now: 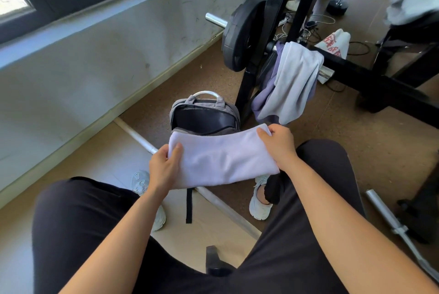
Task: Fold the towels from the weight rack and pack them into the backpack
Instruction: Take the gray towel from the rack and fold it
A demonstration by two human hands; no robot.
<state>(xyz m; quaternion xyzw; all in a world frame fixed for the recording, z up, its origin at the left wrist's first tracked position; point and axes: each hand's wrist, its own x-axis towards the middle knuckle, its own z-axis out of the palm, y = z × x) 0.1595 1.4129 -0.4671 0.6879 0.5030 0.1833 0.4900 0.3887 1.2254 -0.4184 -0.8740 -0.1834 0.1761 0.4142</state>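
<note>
Our left hand (pixel 164 166) pinches the near left end of the folded white towel (pixel 223 160), thumb on top and fingers tucked beneath. Our right hand (pixel 279 145) curls its fingers over the far right corner, so the cloth hangs between the two as a flat band. We hold it in the air above our knees, just in front of the grey backpack (pixel 183 106), which stands on the floor with its main compartment gaping open. We judge the towel to be light, soft and limp. It sags in the middle and has no stiffness of its own, so the fold will slip apart if either end is let go too soon. The best hold seems to be at the two short ends, layers pinched together, or one palm under the middle for the drop into the bag. Two more towels, a pale grey one (pixel 297 75) over a purple one (pixel 264 96), are draped unfolded on a bar of the weight rack (pixel 268 27) beyond the backpack, so we judge the task well short of done.
</note>
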